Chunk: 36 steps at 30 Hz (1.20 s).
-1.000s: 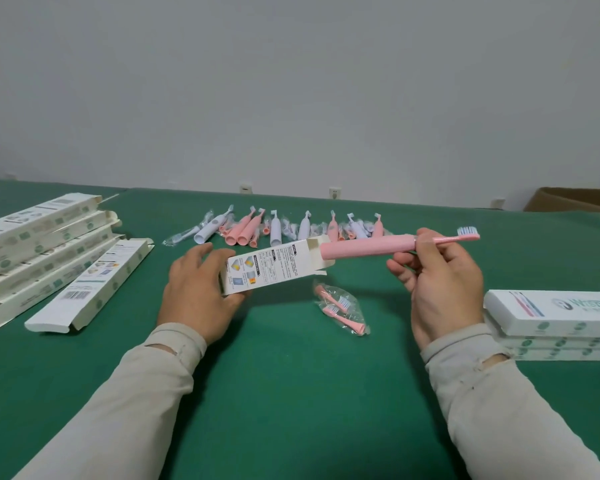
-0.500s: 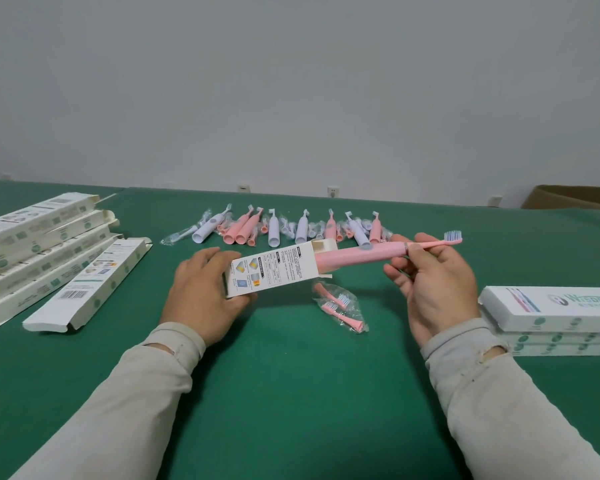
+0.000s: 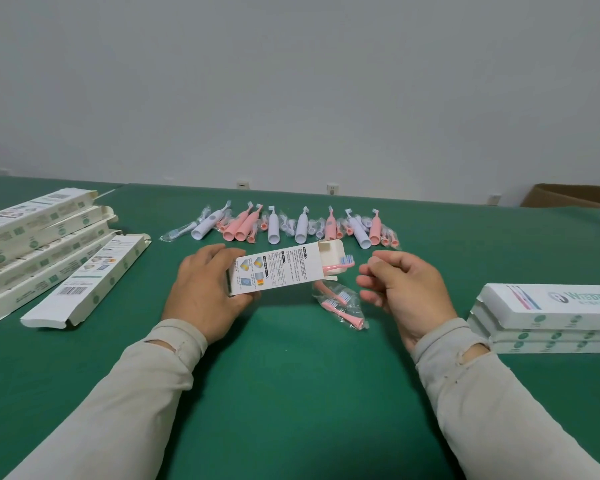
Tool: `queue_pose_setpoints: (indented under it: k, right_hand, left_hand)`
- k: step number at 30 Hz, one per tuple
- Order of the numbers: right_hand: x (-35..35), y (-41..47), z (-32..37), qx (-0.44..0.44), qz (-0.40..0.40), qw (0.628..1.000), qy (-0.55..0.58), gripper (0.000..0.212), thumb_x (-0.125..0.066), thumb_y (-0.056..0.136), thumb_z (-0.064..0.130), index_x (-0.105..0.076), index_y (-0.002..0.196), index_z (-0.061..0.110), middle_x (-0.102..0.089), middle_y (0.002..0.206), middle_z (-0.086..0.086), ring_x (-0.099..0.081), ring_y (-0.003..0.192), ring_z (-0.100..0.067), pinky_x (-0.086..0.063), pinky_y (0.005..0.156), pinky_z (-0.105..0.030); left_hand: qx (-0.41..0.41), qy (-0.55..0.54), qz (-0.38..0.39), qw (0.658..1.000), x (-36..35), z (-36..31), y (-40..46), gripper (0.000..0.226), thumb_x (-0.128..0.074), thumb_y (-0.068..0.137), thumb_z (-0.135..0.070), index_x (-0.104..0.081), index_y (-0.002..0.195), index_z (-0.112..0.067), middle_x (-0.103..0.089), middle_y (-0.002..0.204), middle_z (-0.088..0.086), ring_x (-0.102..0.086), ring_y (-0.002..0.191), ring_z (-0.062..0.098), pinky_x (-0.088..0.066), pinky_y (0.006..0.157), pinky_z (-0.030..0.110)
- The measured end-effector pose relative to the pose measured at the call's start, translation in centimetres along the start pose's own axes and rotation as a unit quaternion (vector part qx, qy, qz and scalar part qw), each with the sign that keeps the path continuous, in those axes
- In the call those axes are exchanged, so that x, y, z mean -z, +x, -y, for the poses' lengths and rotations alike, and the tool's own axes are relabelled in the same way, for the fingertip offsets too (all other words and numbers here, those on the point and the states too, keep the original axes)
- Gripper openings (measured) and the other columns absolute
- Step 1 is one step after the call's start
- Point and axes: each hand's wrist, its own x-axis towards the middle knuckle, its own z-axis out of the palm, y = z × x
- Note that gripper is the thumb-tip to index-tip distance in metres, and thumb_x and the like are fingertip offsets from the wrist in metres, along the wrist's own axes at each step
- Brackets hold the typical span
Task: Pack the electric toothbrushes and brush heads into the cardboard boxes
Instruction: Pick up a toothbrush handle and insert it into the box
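Stack of flat white cardboard boxes (image 3: 39,237) at far left on the green table (image 3: 291,393), several layered, open end flaps toward the near edge. One more empty box (image 3: 90,278) lies just beside the stack on its right, barcode face up, end flap open.

Left hand (image 3: 205,289), beige sleeve, grips the held box (image 3: 284,268) by its left end, fingers curled over the top edge and thumb underneath. Box is lifted off the table, tilted, printed back panel facing the camera, right end open with the flap up.

Pink electric toothbrush (image 3: 343,265) is almost fully inside the held box; only the neck and blue-bristled head stick out of the open right end.

Behind the hands, a row of loose toothbrushes (image 3: 298,226), pink and white handles, lies across the table mid-depth, small bagged brush heads mixed in between.

Clear plastic bag of pink brush heads (image 3: 340,306) lies on the table below the box's open end, between the two hands.

Right hand (image 3: 402,289), beige sleeve, is just right of the brush head, not touching it, fingers loosely curled and holding nothing.

Stack of closed boxes (image 3: 548,317) at far right, three high, logo face up. Brown carton (image 3: 568,199) at the back right corner, partly cut off.
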Motion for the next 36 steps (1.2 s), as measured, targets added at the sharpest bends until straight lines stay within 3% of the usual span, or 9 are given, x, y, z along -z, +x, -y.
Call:
queue_pose_setpoints:
  k: [8, 11, 16, 20, 23, 27, 30, 34, 36]
  right_hand:
    - [-0.4, -1.2, 0.3, 0.135, 0.021, 0.971, -0.194, 0.019, -0.069, 0.090, 0.013, -0.076, 0.085, 0.030, -0.072, 0.076, 0.011, -0.059, 0.056, 0.003, -0.043, 0.054, -0.010]
    - [-0.7, -1.7, 0.4, 0.144, 0.069, 0.951, -0.267, 0.033, -0.062, 0.090, 0.007, -0.073, 0.086, 0.037, -0.064, 0.095, 0.011, -0.054, 0.064, 0.004, -0.039, 0.058, -0.006]
    - [-1.0, -1.6, 0.1, 0.151, 0.032, 0.963, -0.220, 0.023, -0.063, 0.091, 0.007, -0.065, 0.095, 0.030, -0.066, 0.092, 0.009, -0.056, 0.072, -0.005, -0.047, 0.067, -0.017]
    - [-0.9, -1.5, 0.0, 0.148, 0.017, 0.959, -0.239, 0.015, -0.072, 0.088, 0.015, -0.071, 0.084, 0.029, -0.070, 0.085, 0.013, -0.059, 0.072, -0.004, -0.047, 0.069, -0.020]
    - [-0.7, -1.4, 0.0, 0.153, 0.012, 0.954, -0.256, 0.011, -0.076, 0.085, 0.023, -0.074, 0.081, 0.033, -0.067, 0.094, 0.011, -0.055, 0.072, -0.008, -0.045, 0.069, -0.023]
    - [-0.8, -1.6, 0.0, 0.149, 0.092, 0.943, -0.284, 0.022, -0.074, 0.087, 0.019, -0.071, 0.078, 0.038, -0.060, 0.104, 0.010, -0.058, 0.084, 0.001, -0.042, 0.078, -0.011]
    - [-0.8, -1.6, 0.0, 0.136, 0.130, 0.940, -0.286, 0.024, -0.070, 0.090, 0.015, -0.071, 0.082, 0.038, -0.062, 0.107, 0.005, -0.061, 0.091, -0.008, -0.047, 0.089, -0.023]
    - [-0.6, -1.7, 0.2, 0.138, 0.164, 0.937, -0.275, 0.025, -0.065, 0.093, 0.009, -0.072, 0.084, 0.032, -0.062, 0.108, 0.001, -0.059, 0.090, -0.012, -0.043, 0.072, -0.004]
    - [-0.6, -1.9, 0.4, 0.146, 0.173, 0.936, -0.269, 0.027, -0.063, 0.094, 0.009, -0.071, 0.084, 0.033, -0.060, 0.107, 0.001, -0.057, 0.088, -0.008, -0.044, 0.067, -0.004]
  left_hand:
    - [-0.003, 0.002, 0.011, 1.000, 0.0, 0.0, 0.0, 0.062, -0.082, 0.076, -0.034, -0.057, 0.132, -0.029, -0.047, 0.142, 0.000, -0.035, 0.131, 0.027, -0.029, 0.109, 0.036]
    - [-0.006, -0.001, 0.010, 1.000, -0.1, 0.0, 0.0, 0.062, -0.082, 0.075, -0.034, -0.058, 0.132, -0.029, -0.047, 0.142, 0.001, -0.036, 0.132, 0.027, -0.029, 0.109, 0.036]
    - [-0.009, -0.002, 0.009, 1.000, -0.1, 0.0, 0.0, 0.064, -0.082, 0.076, -0.035, -0.057, 0.134, -0.029, -0.046, 0.143, 0.002, -0.035, 0.134, 0.026, -0.029, 0.109, 0.036]
    - [-0.024, -0.004, 0.012, 1.000, -0.1, -0.1, -0.1, 0.064, -0.083, 0.075, -0.035, -0.057, 0.133, -0.029, -0.047, 0.142, 0.000, -0.037, 0.132, 0.026, -0.028, 0.108, 0.034]
    - [-0.039, -0.011, 0.001, 0.999, -0.1, -0.3, -0.1, 0.064, -0.084, 0.074, -0.034, -0.059, 0.132, -0.028, -0.050, 0.139, -0.001, -0.041, 0.128, 0.026, -0.029, 0.106, 0.033]
    - [-0.053, -0.016, 0.019, 0.998, -0.2, -0.5, -0.2, 0.061, -0.083, 0.074, -0.036, -0.058, 0.130, -0.030, -0.053, 0.133, -0.007, -0.044, 0.125, 0.024, -0.034, 0.103, 0.033]
    - [-0.046, -0.018, 0.034, 0.998, 0.0, -0.4, -0.3, 0.062, -0.084, 0.073, -0.038, -0.058, 0.129, -0.033, -0.055, 0.129, -0.010, -0.045, 0.122, 0.021, -0.036, 0.101, 0.034]
    - [-0.056, -0.011, 0.048, 0.997, 0.0, -0.7, -0.4, 0.061, -0.083, 0.073, -0.041, -0.058, 0.128, -0.036, -0.056, 0.115, -0.015, -0.046, 0.116, 0.020, -0.041, 0.096, 0.037]
    - [-0.056, -0.011, 0.050, 0.997, 0.0, -0.8, -0.4, 0.061, -0.083, 0.073, -0.043, -0.058, 0.128, -0.037, -0.056, 0.113, -0.015, -0.047, 0.113, 0.019, -0.042, 0.095, 0.038]
